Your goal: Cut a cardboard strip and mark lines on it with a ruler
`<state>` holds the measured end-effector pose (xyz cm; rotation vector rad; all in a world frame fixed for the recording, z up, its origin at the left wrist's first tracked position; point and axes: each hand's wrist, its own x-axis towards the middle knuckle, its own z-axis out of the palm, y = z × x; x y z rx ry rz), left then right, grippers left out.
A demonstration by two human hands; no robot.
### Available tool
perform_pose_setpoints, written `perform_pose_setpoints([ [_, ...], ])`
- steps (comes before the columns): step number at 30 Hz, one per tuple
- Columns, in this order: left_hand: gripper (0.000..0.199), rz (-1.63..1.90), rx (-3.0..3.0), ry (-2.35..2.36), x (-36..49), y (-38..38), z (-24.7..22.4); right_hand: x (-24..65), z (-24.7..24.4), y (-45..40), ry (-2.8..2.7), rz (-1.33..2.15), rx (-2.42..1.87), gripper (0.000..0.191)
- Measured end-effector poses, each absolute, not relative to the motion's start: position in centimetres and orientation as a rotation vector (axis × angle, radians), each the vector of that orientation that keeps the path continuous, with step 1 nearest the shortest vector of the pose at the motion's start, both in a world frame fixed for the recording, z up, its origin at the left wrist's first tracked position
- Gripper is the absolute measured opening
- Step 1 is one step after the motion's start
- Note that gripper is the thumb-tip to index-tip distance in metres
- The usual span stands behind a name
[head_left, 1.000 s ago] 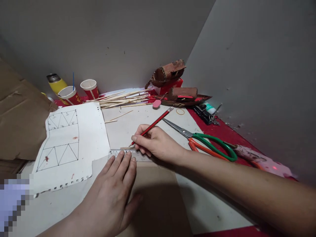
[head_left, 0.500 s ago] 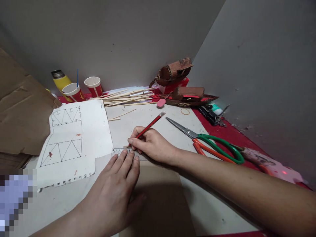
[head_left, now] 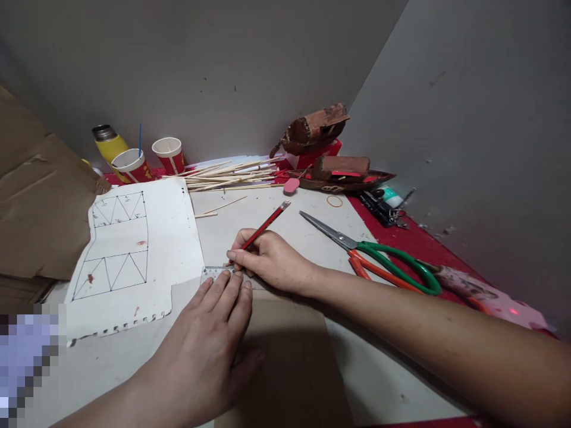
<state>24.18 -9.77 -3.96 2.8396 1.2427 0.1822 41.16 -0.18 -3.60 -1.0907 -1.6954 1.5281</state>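
My left hand (head_left: 209,333) lies flat with fingers stretched, pressing on a clear ruler (head_left: 213,273). Under the ruler and my palm is a piece of brown cardboard (head_left: 289,356). A red and black pencil (head_left: 265,227) is pinched in my right hand (head_left: 272,258), its top leaning to the right. The pencil's tip is down by the ruler's far edge, mostly hidden behind my fingers. Left of my hands lies a sheet of paper (head_left: 167,238) with two drawn zigzag truss figures.
Scissors (head_left: 341,239) with green and orange handles lie right of my hands, near a pink glue gun (head_left: 504,303). Thin wooden sticks (head_left: 232,178), a pink eraser (head_left: 291,186), paper cups (head_left: 168,156), a yellow bottle (head_left: 110,148) and model boats (head_left: 343,169) stand or lie along the back.
My right hand and the pencil have shifted slightly left, and the pencil's top has dipped left too. My left hand stays in place on the ruler.
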Motion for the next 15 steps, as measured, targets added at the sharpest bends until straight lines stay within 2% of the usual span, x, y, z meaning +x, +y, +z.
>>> perform_pose_setpoints([
  [9,0.068,0.242,2.903,1.216,24.1,-9.6,-3.8,40.4,-3.0,0.7,-1.765,1.493,-1.116,0.019],
  [15,0.069,0.242,2.913,1.221,24.1,-9.7,-3.7,41.1,-2.4,0.7,-1.902,1.35,-1.173,0.021],
])
